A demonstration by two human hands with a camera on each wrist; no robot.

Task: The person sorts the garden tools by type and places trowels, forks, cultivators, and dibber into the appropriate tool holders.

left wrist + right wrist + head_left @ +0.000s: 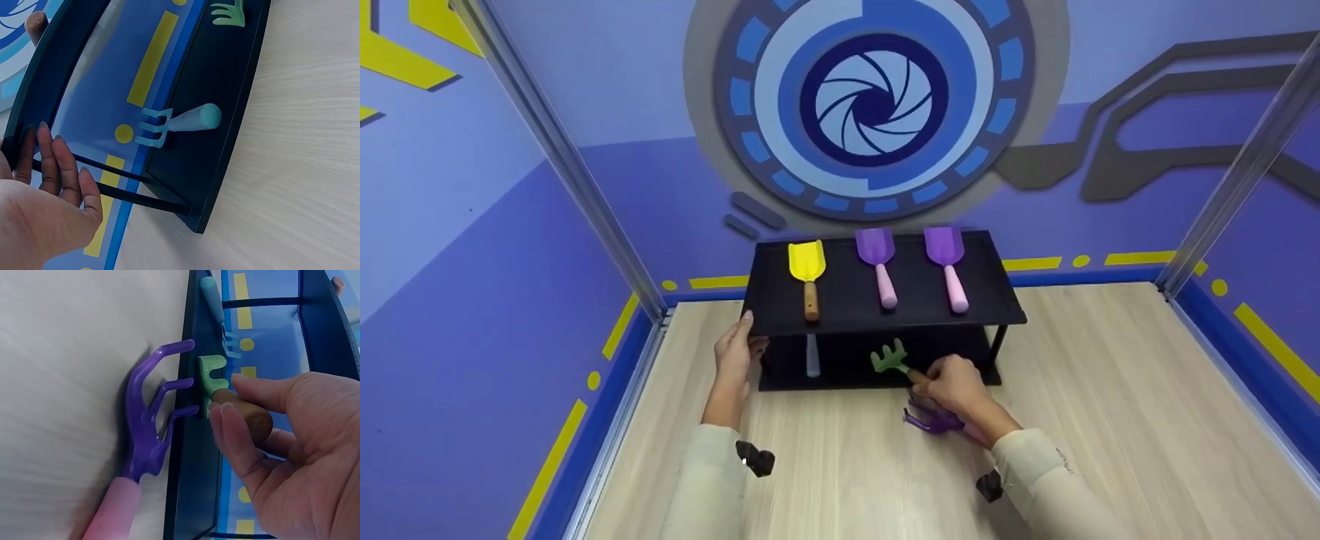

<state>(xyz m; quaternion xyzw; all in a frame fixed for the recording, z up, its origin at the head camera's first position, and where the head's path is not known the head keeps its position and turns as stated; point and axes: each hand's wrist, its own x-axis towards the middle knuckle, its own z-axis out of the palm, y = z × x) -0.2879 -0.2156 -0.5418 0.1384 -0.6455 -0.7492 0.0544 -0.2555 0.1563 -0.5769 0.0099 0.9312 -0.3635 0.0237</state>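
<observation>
My right hand pinches the brown handle of a small green hand rake between thumb and fingertips. Its green tines point into the lower level of a black two-level rack. At the rack's upper left corner, my left hand grips the board's edge, thumb at the rim and fingers reaching beneath. On the lower level lies a light blue hand rake, near the left end. A purple hand rake with a pink handle lies on the tabletop before the rack, partly below my right hand in the head view.
On the rack's upper board lie a yellow scoop with a brown handle and two purple scoops with pink handles. Thin black posts join the two levels. Blue patterned walls enclose the wooden tabletop.
</observation>
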